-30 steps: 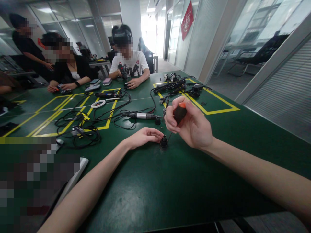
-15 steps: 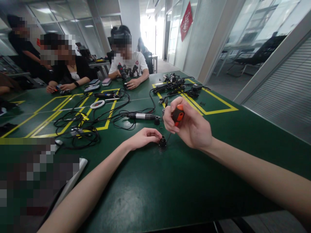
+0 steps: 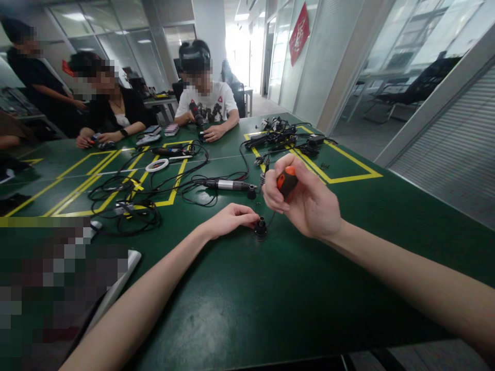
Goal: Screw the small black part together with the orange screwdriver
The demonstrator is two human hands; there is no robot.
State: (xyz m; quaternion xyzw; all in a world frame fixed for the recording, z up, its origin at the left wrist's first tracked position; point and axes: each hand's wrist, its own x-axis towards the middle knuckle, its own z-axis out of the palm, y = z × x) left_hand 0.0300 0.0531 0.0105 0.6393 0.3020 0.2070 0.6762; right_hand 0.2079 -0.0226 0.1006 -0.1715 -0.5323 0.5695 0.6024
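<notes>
My right hand is closed around the orange and black handle of a screwdriver. Its thin shaft slants down and left towards a small black round part that stands on the green table. Whether the tip touches that part I cannot tell. With thumb and fingers my left hand grips the part's left side. A short tube rises from its top, and its base looks lighter. Just beyond it sits a similar black cone-shaped piece, with a tiny fastener between the two.
A silver and black pen-shaped electric tool lies behind my hands. Tangled black cables, a white ring and a heap of cords spread over the green table. Co-workers handle parts across it.
The screwdriver handle has turned and tilted a little in my right hand. My left hand stays on the black part. The whole view has shifted slightly.
</notes>
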